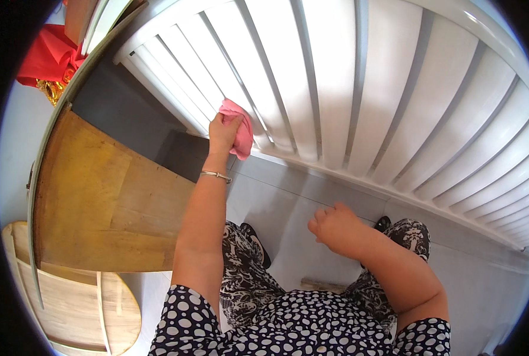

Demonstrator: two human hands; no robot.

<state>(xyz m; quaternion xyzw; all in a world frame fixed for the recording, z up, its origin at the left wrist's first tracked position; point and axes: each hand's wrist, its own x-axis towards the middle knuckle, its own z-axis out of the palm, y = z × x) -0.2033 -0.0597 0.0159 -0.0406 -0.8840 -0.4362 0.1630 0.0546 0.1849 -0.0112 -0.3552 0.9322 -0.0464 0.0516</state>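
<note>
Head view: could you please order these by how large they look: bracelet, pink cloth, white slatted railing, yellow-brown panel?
1. White slatted railing
2. Yellow-brown panel
3. Pink cloth, partly covered by the left hand
4. Bracelet

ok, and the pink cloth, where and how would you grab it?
Probably by the bunched middle of the pink cloth, coming from the person's side and its left, as the left hand does. It is folded into a thick wad, so fingers can close on several layers at once; the white slats lie beyond it, so the near side looks easier to reach.
</note>
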